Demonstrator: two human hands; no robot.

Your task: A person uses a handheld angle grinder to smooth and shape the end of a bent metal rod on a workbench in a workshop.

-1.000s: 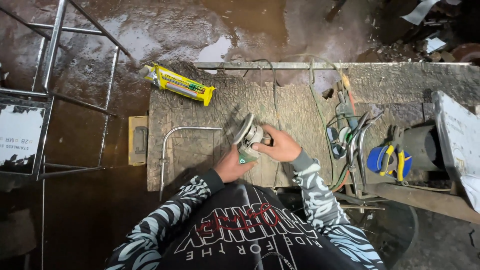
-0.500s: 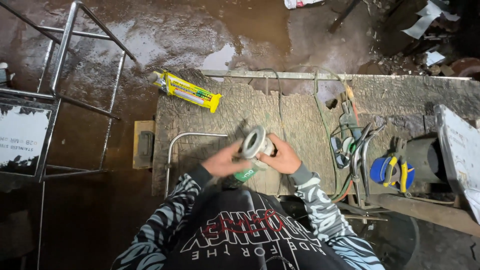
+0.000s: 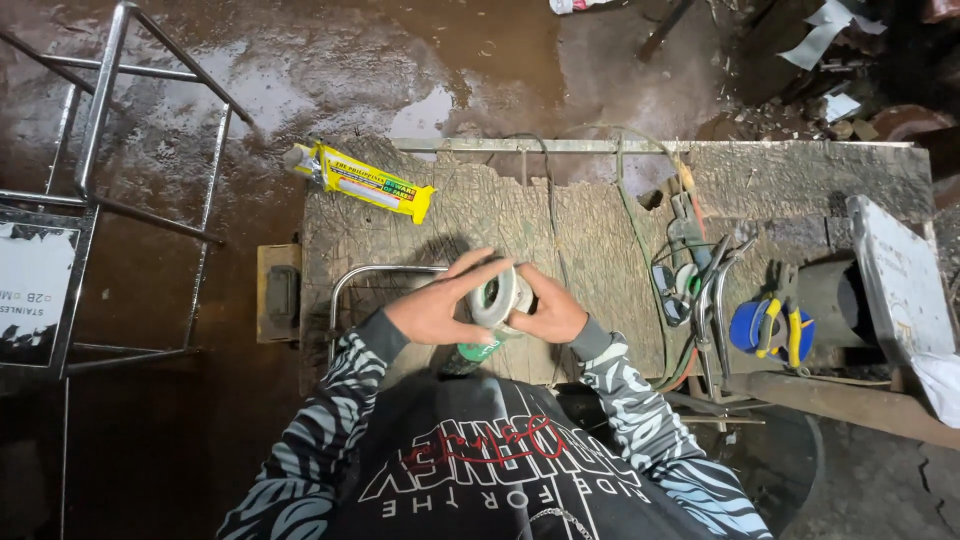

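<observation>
Together, both hands [image 3: 500, 305] clasp a round grinder disc [image 3: 494, 297].

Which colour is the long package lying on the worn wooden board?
The long package is mostly yellow with some green and red areas; the head view shows it best.

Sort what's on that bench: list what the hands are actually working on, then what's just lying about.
In hand:
- left hand and right hand, both gripping the green-bodied power tool with a round grey disc

Lying about:
- yellow flat packet
- bent steel rod
- yellow-handled pliers on a blue roll
- metal frame on the wet floor
</observation>
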